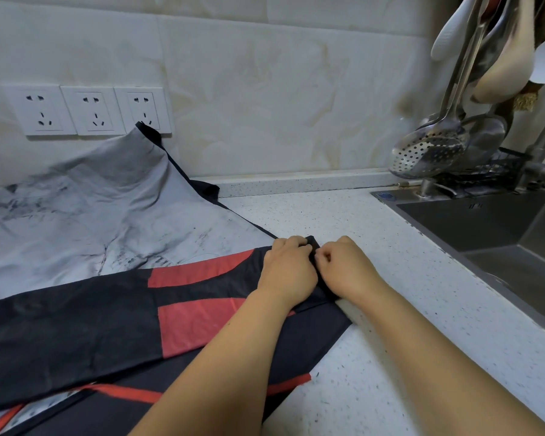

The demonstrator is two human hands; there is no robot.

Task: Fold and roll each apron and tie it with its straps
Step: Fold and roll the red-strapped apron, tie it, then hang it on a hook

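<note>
A black apron with red patches (pixel 107 316) lies folded lengthwise across the white speckled counter (pixel 375 357), running from the left edge to the middle. Its narrow right end is bunched between my two hands. My left hand (pixel 288 267) grips that end with curled fingers, and my right hand (pixel 343 267) pinches the same black cloth right beside it. A second apron, pale grey with dark smudges and a black border (pixel 85 215), lies spread behind the black one, its top corner leaning up the wall.
A steel sink (pixel 501 234) is set into the counter at the right. Ladles and a slotted spoon (pixel 428 152) hang above its back corner. Three white wall sockets (pixel 92 110) sit on the tiled wall at the left.
</note>
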